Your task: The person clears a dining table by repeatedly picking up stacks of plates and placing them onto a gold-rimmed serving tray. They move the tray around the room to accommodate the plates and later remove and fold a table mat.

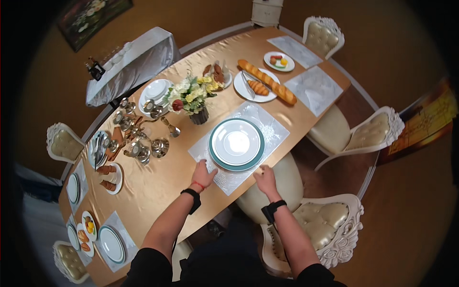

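Observation:
A white dinner plate sits on a larger teal-rimmed plate, which rests on a shiny translucent placemat near the table edge. My left hand hovers over the mat's near left side, thumb and fingers apart, with nothing in it. On the other side, my right hand is by the table edge, its fingers loosely bent and nothing visible in them. A narrow gap shows between each hand and the plates. Both wrists wear black bands, and a red string circles the left one.
Beyond the mat stand a flower vase and a candelabra. A baguette lies across a plate with a croissant. Stacked white plates are farther back. Directly right of me, a carved chair faces the table.

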`<state>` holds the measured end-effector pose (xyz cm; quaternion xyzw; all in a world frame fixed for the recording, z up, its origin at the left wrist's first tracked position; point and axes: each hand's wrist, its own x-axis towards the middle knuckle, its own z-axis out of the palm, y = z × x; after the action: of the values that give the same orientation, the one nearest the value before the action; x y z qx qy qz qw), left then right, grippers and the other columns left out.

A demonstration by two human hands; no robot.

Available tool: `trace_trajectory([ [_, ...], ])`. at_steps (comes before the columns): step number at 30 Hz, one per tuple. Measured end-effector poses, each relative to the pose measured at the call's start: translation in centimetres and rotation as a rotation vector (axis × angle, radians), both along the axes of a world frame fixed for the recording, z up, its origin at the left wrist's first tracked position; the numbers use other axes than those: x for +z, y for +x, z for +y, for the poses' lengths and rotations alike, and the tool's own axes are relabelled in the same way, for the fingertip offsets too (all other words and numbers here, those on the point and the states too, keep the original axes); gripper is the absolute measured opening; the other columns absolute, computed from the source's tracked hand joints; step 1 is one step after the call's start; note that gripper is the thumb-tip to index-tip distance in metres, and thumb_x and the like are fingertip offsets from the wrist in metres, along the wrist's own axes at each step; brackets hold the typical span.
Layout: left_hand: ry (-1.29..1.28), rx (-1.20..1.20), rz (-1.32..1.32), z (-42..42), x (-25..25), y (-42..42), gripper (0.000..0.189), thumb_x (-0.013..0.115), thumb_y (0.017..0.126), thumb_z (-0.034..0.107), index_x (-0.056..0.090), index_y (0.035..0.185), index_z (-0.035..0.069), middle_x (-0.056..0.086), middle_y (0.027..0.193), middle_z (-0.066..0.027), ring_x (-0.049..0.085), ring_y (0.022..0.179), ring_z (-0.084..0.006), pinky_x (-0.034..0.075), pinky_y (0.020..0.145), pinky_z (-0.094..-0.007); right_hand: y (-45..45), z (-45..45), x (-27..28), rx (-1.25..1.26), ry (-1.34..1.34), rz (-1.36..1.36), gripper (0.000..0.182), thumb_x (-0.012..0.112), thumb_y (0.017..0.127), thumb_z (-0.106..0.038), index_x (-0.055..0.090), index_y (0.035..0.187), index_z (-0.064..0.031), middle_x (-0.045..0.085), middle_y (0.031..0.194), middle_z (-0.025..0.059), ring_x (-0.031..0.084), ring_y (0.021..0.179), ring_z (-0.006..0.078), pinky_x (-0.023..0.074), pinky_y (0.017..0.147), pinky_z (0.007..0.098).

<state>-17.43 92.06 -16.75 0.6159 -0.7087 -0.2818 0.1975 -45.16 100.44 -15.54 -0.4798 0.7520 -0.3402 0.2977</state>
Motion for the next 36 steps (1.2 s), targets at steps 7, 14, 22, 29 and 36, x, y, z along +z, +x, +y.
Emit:
trace_trajectory([
  [7, 0.187, 0.154, 0.134, -6.8, -1.1, -3.3, 0.08, 0.079, 0.078, 0.027, 0.037, 0.133, -0.013, 0.063, 0.109, -0.0323, 0.065, 0.099, -0.043, 0.053, 0.087, -0.0432, -2.3, -10.7, -1.5, 0.038, -0.003, 0.131, 0.059, 0.072, 0.08, -0.021, 0.051, 0.128, 0.0054, 0.049, 0.125, 0.0297, 0.05, 0.114, 0.0445, 0.0419, 0.1, 0.0452],
  [14, 0.292, 0.223, 0.175, -8.4, -1.4, -6.1, 0.065, 0.08, 0.077, 0.022, 0.042, 0.119, -0.012, 0.062, 0.105, -0.0344, 0.063, 0.102, -0.0463, 0.052, 0.088, -0.0459, -5.2, -16.1, -3.2, 0.072, 0.061, 0.181, 0.054, 0.079, 0.075, -0.026, 0.056, 0.112, 0.0051, 0.062, 0.106, 0.0262, 0.06, 0.101, 0.041, 0.0476, 0.088, 0.0432],
  [22, 0.36, 0.347, 0.237, 0.8, 6.1, 1.3, 0.058, 0.076, 0.08, 0.02, 0.043, 0.117, -0.01, 0.062, 0.107, -0.0327, 0.063, 0.101, -0.0451, 0.051, 0.088, -0.0459, -0.2, -11.8, 2.8, 0.405, 0.1, 0.121, 0.05, 0.084, 0.067, -0.025, 0.051, 0.094, 0.0016, 0.062, 0.089, 0.022, 0.062, 0.085, 0.0367, 0.0492, 0.078, 0.0433],
  [29, 0.303, 0.77, 0.083, 18.0, 13.6, 12.4, 0.06, 0.075, 0.081, 0.021, 0.043, 0.122, -0.008, 0.062, 0.109, -0.0324, 0.063, 0.104, -0.0436, 0.051, 0.089, -0.0454, 16.2, -5.5, 6.1, 0.758, 0.098, -0.136, 0.046, 0.084, 0.068, -0.023, 0.054, 0.092, 0.0016, 0.061, 0.088, 0.0187, 0.061, 0.082, 0.0337, 0.0486, 0.076, 0.0416],
  [36, -0.039, 1.128, 0.018, 37.0, 22.4, 15.9, 0.079, 0.075, 0.08, 0.022, 0.034, 0.141, -0.007, 0.062, 0.112, -0.0322, 0.06, 0.109, -0.0455, 0.05, 0.092, -0.0452, 29.7, 3.7, 14.2, 1.225, -0.007, -0.25, 0.045, 0.084, 0.068, -0.024, 0.056, 0.092, 0.0027, 0.062, 0.089, 0.0194, 0.062, 0.085, 0.0327, 0.0495, 0.077, 0.0413],
])
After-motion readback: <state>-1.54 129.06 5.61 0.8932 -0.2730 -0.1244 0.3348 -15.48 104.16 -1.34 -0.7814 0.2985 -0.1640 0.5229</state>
